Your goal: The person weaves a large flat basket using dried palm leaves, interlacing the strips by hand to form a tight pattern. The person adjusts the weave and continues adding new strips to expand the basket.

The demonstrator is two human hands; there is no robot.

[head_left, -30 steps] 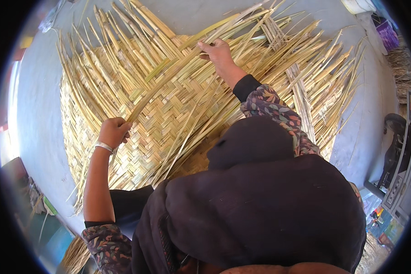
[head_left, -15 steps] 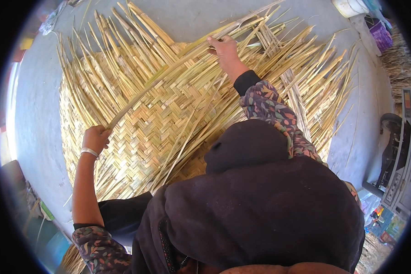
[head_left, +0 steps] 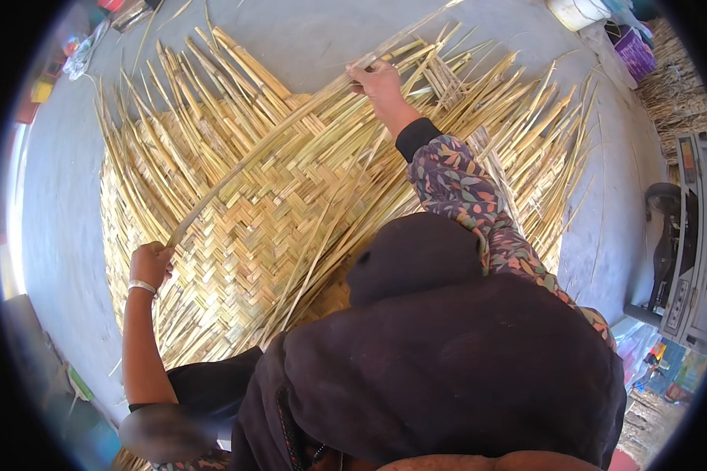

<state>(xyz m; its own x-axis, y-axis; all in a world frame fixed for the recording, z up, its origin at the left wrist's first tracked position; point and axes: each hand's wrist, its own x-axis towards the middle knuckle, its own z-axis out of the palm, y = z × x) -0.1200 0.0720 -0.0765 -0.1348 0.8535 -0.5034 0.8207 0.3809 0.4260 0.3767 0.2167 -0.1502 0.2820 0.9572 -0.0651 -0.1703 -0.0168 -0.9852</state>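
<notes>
A long, flattened reed strip (head_left: 247, 162) stretches slantwise over a half-woven reed mat (head_left: 247, 228). Its lower-left end is pinched in my left hand (head_left: 151, 264), which has a pale bangle at the wrist. Farther along, toward the far right, my right hand (head_left: 375, 81) grips the same strip between thumb and fingers, and the strip's thin tip runs on past it. The mat shows a tight zigzag weave in the middle. Loose unwoven reed ends (head_left: 182, 118) fan out at its far left, and more reed strips (head_left: 487, 125) spread along its right side.
Smooth grey floor (head_left: 314, 39) surrounds the mat. A white bucket (head_left: 577, 11) and a purple container (head_left: 635, 53) stand at the far right, near a heap of dry stalks (head_left: 675, 86). A metal frame with a wheel (head_left: 664, 200) lies along the right edge.
My left hand has moved slightly left and nearer to me, and my right hand slightly left. The strip has shifted with them, farther from the loose reeds on the right.
</notes>
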